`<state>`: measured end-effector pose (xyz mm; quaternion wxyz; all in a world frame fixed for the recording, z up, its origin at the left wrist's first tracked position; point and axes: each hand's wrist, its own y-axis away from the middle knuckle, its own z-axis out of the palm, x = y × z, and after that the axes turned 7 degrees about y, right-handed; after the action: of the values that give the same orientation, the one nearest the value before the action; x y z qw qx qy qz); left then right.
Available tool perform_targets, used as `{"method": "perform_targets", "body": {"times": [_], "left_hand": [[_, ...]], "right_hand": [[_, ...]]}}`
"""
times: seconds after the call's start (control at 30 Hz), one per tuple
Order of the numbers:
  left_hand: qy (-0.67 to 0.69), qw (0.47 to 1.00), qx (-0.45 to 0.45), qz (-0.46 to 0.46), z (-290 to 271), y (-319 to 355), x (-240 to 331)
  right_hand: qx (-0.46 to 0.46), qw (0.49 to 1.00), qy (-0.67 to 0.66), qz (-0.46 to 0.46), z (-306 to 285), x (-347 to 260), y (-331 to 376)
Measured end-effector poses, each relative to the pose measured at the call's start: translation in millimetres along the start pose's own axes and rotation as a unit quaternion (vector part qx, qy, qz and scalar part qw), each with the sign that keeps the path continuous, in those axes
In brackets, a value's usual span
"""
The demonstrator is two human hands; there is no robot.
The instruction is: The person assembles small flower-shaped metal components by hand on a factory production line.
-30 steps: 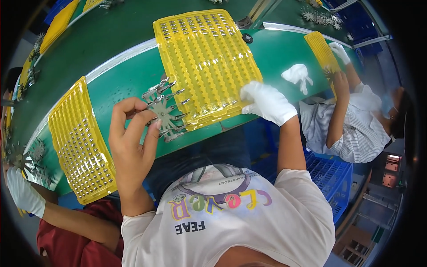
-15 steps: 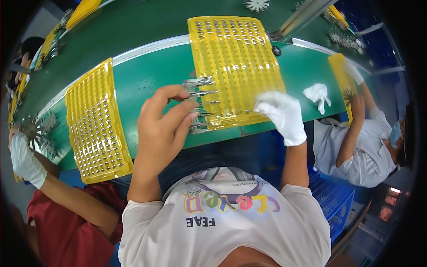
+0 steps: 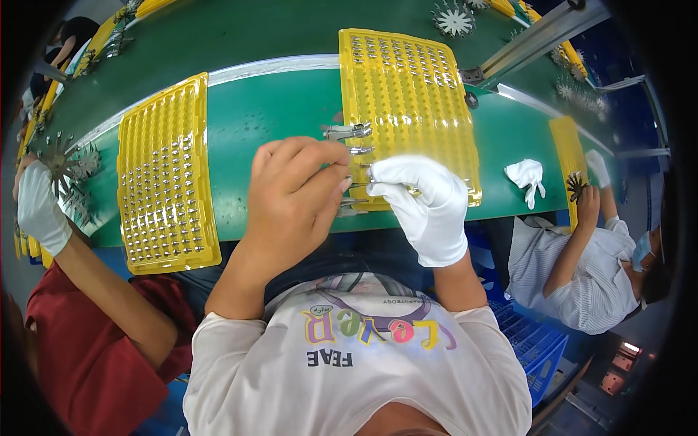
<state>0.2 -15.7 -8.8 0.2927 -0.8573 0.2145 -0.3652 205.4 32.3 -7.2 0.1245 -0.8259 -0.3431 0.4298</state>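
Observation:
My bare left hand (image 3: pixel 298 196) is closed round a spoked metal wheel (image 3: pixel 347 131), seen nearly edge-on, with flat silvery prongs sticking out to the right. Most of its centre is hidden behind my fingers. My right hand (image 3: pixel 425 207), in a white glove, pinches a small silver metal part (image 3: pixel 371 174) at the ends of the prongs; the fingertips cover most of it. Behind both hands a yellow plastic tray (image 3: pixel 407 109) lies on the green bench, its far rows filled with small shiny metal pieces and its nearer pockets bare.
Another yellow tray (image 3: pixel 163 174) with metal pieces lies to the left, beside a co-worker's gloved hand (image 3: pixel 43 207) near similar wheels. A loose white glove (image 3: pixel 526 180) rests on the right. A second co-worker (image 3: pixel 574 261) holds a dark spoked wheel (image 3: pixel 576 187). A metal post (image 3: pixel 534 43) stands far right.
My right hand has come left from over the tray to the prongs, and its fingers now pinch there. My left hand has shifted slightly right in view, still holding the wheel.

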Motion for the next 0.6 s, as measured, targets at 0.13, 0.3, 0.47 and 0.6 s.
{"method": "perform_targets", "body": {"times": [0.13, 0.3, 0.47, 0.6], "left_hand": [[0.005, 1.0, -0.002, -0.002, 0.7, 1.1, 1.6], [0.004, 1.0, -0.002, -0.004, 1.3, 4.1, 0.0], [0.001, 1.0, -0.007, 0.003, 1.8, 4.2, 2.0], [-0.008, 1.0, -0.017, 0.001, 4.2, 5.2, 2.5]], "right_hand": [[0.002, 1.0, -0.011, 0.011, 1.8, -1.2, -0.8], [-0.004, 1.0, -0.004, 0.011, 2.7, -1.1, -0.6], [-0.021, 1.0, 0.0, -0.006, 4.3, -1.5, -2.1], [-0.043, 0.999, 0.003, -0.014, 4.8, -1.9, -3.8]]}}
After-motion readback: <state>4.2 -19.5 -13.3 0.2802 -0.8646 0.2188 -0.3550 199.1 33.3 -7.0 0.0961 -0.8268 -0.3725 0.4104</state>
